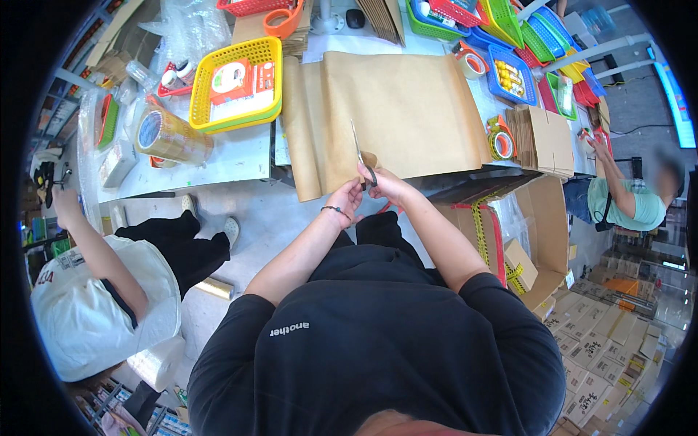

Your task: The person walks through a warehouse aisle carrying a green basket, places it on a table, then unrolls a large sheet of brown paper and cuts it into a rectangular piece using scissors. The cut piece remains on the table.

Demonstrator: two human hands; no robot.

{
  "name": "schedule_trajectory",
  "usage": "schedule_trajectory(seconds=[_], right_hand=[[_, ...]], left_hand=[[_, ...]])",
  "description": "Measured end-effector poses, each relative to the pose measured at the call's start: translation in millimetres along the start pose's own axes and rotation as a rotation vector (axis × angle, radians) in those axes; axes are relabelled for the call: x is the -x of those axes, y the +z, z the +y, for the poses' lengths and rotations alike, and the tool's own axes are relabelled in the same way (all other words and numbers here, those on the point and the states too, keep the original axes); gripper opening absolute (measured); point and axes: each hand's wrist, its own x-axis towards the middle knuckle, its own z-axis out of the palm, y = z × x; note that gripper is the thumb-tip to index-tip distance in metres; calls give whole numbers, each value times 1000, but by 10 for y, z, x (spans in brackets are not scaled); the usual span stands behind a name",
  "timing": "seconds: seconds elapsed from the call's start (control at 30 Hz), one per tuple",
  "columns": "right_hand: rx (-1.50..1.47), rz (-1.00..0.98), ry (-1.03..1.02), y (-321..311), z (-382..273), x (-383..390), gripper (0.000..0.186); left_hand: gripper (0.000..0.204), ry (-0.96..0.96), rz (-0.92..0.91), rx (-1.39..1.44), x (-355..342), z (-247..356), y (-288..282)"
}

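A wide sheet of brown kraft paper [407, 109] covers the table in front of me, its left side curled into a roll [302, 131]. My right hand [387, 185] is closed on the dark handles of a pair of scissors [355, 138] at the paper's near edge. The blades point away from me over the sheet, beside a small curled-up bit of paper [369, 159]. Close against the scissors' handles, my left hand [345, 202] has its fingers pressed together. What those fingers grip is hidden.
Left stand a yellow basket [270, 83] with boxes and a stack of tape rolls [174, 136]. Right of the sheet are tape dispensers [500, 139], flat cartons [542, 138] and a blue basket [512, 73]. A large open carton [545, 232] stands below. Co-workers are at left [109, 298] and right [632, 196].
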Motion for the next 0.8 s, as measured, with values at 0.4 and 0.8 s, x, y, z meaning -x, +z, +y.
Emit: schedule_trajectory(seconds=[0.4,0.8], right_hand=[[-86,-102,23,-77,57,47,75],[-45,-97,117,-84,72,35,74]], left_hand=[[20,14,-55,6,39,-24,-42],[22,16,-58,30,99,6,-16]])
